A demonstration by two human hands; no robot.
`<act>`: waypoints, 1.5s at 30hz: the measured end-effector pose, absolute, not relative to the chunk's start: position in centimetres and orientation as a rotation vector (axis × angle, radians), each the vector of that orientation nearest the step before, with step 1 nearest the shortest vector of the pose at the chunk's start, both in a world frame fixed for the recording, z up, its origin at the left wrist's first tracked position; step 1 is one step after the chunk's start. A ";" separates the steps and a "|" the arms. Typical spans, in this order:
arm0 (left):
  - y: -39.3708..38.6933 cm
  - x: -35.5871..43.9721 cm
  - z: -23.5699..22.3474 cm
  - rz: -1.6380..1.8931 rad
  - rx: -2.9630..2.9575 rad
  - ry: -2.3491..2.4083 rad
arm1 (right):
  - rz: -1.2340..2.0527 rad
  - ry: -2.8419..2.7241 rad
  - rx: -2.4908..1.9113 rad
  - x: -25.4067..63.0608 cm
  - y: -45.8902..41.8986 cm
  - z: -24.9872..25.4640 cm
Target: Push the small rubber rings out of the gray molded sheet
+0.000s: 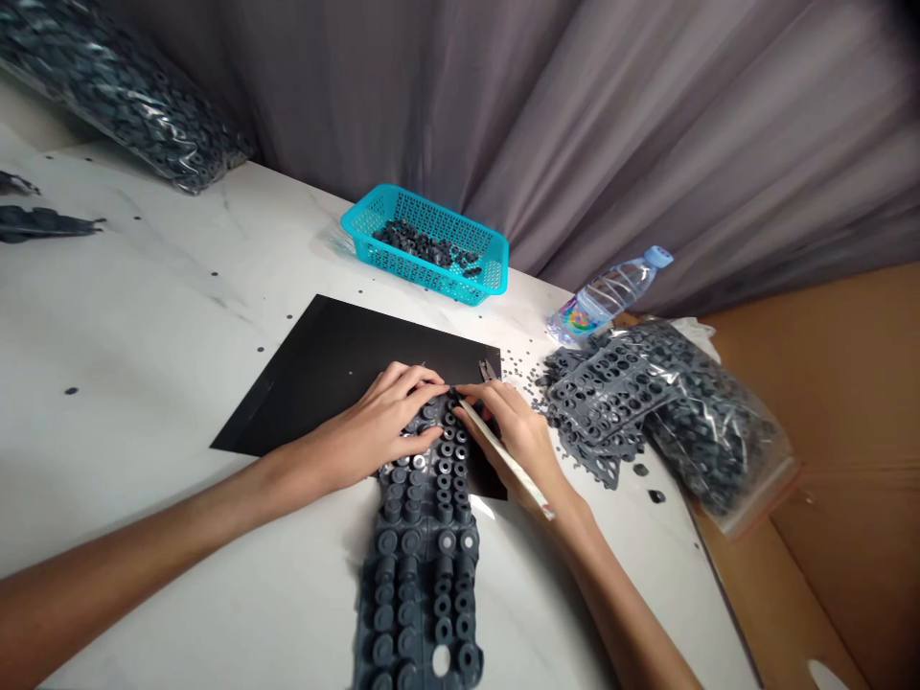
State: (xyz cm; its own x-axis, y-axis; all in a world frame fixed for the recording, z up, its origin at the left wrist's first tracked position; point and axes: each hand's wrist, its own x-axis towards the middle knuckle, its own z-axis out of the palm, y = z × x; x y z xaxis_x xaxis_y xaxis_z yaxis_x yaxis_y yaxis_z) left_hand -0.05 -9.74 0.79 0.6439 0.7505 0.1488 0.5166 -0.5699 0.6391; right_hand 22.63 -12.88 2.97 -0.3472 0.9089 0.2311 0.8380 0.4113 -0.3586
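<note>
A long dark grey rubber sheet of moulded ring-shaped grommets [408,542] runs from the near edge of view up to both hands. My left hand [380,417] is closed on its far end, index fingertip at the top edge and thumb on the left side. My right hand [518,431] is closed around a slim white stick-like tool [507,462], its tip at the sheet's far right corner beside my left fingertip. The exact tip is too small to make out. Under the sheet's far end lies a black mat [309,383], with metal plier-like jaws [489,369] showing behind my right hand.
A turquoise basket [431,278] holds loose black pieces. Right of it stand a tilted-looking water bottle [608,297], stacked punched-out sheets [600,393] and a filled plastic bag [711,431] by a cardboard box [826,383]. Another filled bag [136,96] lies far left. Small dark discs dot the table.
</note>
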 end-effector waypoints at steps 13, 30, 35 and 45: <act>-9.6 0.0 0.2 0.621 2.281 0.948 | -0.171 -2.496 -1.482 22.2 -12.2 1.0; -9.9 -0.3 0.9 0.606 2.224 0.947 | -0.205 -2.036 -1.904 28.3 -12.8 2.4; -9.9 -0.2 0.5 0.641 2.225 0.981 | 0.030 -2.109 -1.863 26.7 -13.6 3.3; -9.3 -1.6 1.0 0.678 2.125 1.070 | 0.054 -2.099 -1.852 26.6 -14.2 3.1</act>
State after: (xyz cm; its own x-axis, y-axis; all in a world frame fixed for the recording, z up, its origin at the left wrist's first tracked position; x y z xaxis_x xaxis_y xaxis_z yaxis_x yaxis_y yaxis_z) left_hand -1.59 -9.32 0.99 0.5318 0.8330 0.1526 0.4933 -0.4512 0.7437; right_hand 26.61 -14.18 3.05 -0.0923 0.9697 0.2260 0.9567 0.1493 -0.2498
